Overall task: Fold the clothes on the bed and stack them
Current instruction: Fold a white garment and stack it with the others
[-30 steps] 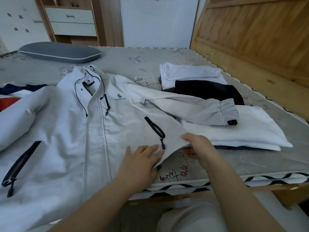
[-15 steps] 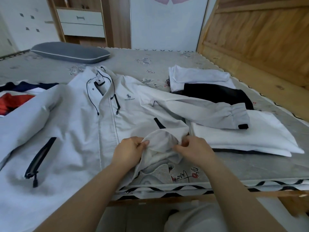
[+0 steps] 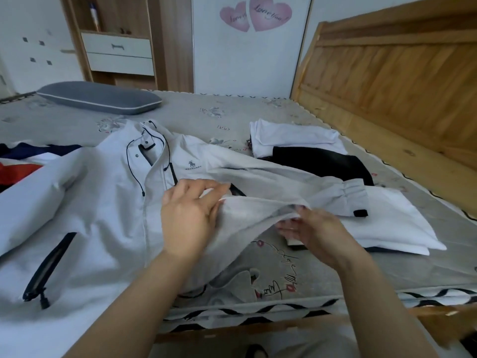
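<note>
Bare forearms, no sleeves; dark-painted nails on right hand.

A wooden headboard rose to the right of the bed. Behind the bed stood a white panel bearing two pink heart stickers. Left of the panel stood a wooden cabinet with white drawers.
</note>
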